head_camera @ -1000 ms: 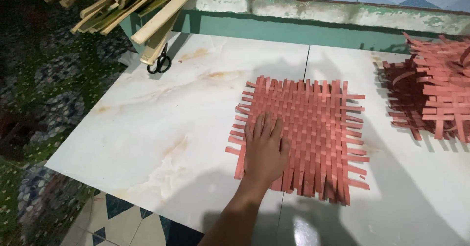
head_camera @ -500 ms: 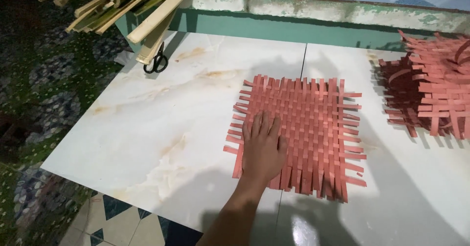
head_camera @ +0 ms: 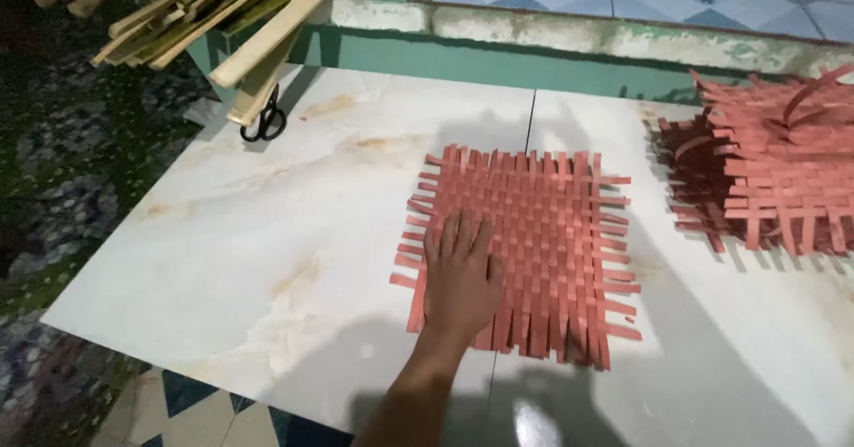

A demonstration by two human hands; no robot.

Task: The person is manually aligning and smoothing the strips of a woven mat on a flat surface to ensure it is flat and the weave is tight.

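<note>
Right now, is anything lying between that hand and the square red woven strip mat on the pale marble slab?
Nothing visible: the left hand lies flat, palm down, directly on the red woven mat, at its near left corner.

A woven mat (head_camera: 534, 242) lies flat at the centre of the tiled slab (head_camera: 267, 233). A left hand (head_camera: 460, 273) rests on the mat's 7 o'clock corner. A stack of woven mats (head_camera: 765, 167) lies at 3 o'clock, apart from the mat. Scissors (head_camera: 265, 120) lie at 10 o'clock, under a bundle of bamboo slats (head_camera: 205, 11) overhanging the slab's far edge.
</note>
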